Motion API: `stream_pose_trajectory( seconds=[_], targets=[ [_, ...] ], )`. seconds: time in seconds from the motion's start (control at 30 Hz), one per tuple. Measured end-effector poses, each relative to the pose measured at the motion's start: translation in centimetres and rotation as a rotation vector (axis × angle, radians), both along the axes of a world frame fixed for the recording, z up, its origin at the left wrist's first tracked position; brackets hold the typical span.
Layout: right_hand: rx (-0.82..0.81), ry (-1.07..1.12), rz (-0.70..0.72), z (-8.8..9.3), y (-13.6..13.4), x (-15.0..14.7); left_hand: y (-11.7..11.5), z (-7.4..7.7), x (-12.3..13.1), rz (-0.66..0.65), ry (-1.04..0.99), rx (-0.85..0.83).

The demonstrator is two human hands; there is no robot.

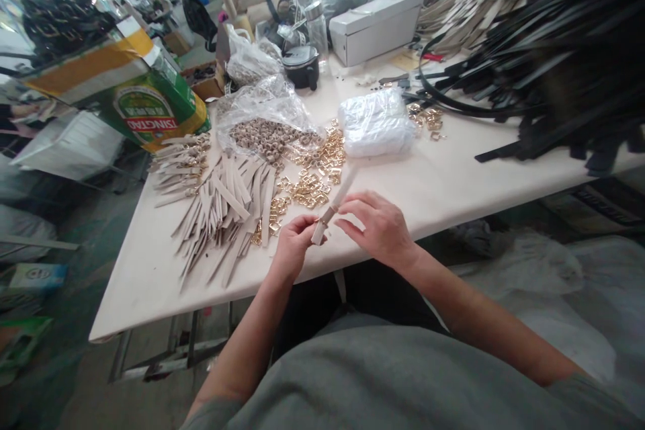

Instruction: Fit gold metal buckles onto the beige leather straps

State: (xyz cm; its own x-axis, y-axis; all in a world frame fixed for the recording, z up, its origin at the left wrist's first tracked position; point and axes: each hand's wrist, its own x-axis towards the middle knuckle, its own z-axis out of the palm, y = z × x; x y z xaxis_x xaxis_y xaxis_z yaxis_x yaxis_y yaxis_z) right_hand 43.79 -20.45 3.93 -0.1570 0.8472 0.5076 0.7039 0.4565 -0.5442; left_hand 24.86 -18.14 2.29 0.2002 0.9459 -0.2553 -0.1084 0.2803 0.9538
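Observation:
My left hand (293, 244) and my right hand (377, 227) are both closed on one beige strap (336, 200) at the near edge of the white table (453, 181). The left fingers pinch the strap's near end. Higher up the strap, the right fingers pinch it, and it slants away toward the far right. Just beyond my hands lies a scatter of gold metal buckles (307, 185). A heap of loose beige straps (226, 208) lies to the left of them.
An open plastic bag of small beige loops (267, 134) and a white plastic packet (375, 122) lie farther back. Black straps (554, 80) are piled at the right, and a white box (375, 27) and a green carton (146, 107) stand behind and left.

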Motion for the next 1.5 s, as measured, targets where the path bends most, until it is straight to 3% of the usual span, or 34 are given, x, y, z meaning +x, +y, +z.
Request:
stream_pose_trajectory(
  seconds=[0.2,0.43,0.67,0.83,0.97,1.03,1.1,1.17,1.27,1.37,1.5],
  targets=[
    [-0.242,0.285,0.047,-2.3,-0.6,-1.0,-0.1,-0.9,1.4,0.053,-0.161,-0.103],
    [-0.271,0.556,0.168,-3.2,-0.4,-1.5,-0.4,-1.5,1.8,0.062,-0.165,-0.100],
    [-0.591,1.090,0.103,-3.2,0.0,-1.9,-0.7,-1.8,3.0,-0.017,-0.131,-0.037],
    [-0.575,1.143,0.030,-3.1,0.5,-1.7,-0.3,-1.6,3.4,-0.114,-0.028,-0.001],
    [-0.411,0.988,-0.044,-4.0,1.2,0.1,3.2,-0.5,1.2,-0.219,0.297,0.259],
    [-0.376,0.957,-0.093,-4.6,1.5,1.0,6.4,0.6,-0.7,-0.140,0.587,0.483],
    [-0.386,0.955,-0.113,-5.2,1.7,1.6,10.0,1.8,-2.6,-0.053,0.869,0.607],
    [-0.389,0.935,-0.116,-5.6,1.8,1.8,13.4,2.5,-3.8,-0.015,1.092,0.641],
    [-0.366,0.887,-0.108,-5.7,1.9,1.6,17.0,2.5,-4.0,-0.086,1.294,0.632],
    [-0.355,0.845,-0.085,-5.4,1.7,1.5,18.9,1.6,-3.2,-0.130,1.420,0.604],
    [-0.356,0.807,-0.088,-5.2,1.5,1.6,20.2,0.8,-2.7,-0.114,1.418,0.547]
  ],
)
